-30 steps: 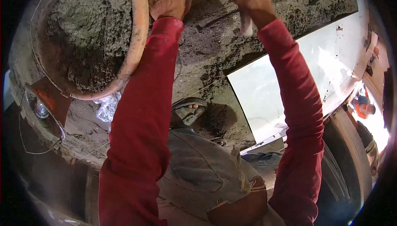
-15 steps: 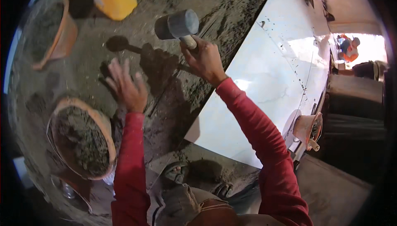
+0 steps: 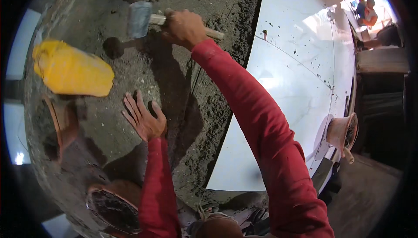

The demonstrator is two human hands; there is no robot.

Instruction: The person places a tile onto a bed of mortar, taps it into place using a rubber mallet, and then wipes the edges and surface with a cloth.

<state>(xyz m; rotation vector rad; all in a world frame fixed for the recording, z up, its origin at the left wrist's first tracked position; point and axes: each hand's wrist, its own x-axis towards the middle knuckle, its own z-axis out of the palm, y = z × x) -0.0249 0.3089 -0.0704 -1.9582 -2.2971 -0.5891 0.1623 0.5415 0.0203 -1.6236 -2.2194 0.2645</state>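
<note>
My right hand is closed around the wooden handle of a mallet, whose grey head points to the left. The mallet is held over the grey mortar bed, with its shadow falling on the mortar below. My left hand has its fingers spread and appears to rest on the mortar. Right of both hands, large glossy white tiles lie side by side, their left edge bordering a rough, crumbly strip of mortar. Dark crumbs are scattered along the tile joints.
At the left lies a yellow sack, with a tipped orange bucket below it. Another bucket stands by my left forearm. A bucket with a tool handle sits at the tiles' right edge. A person is far off at upper right.
My right hand has moved left and up with the mallet, whose head has turned leftward. My left hand is lower, fingers still spread. The view has shifted, bringing the yellow sack fully into sight.
</note>
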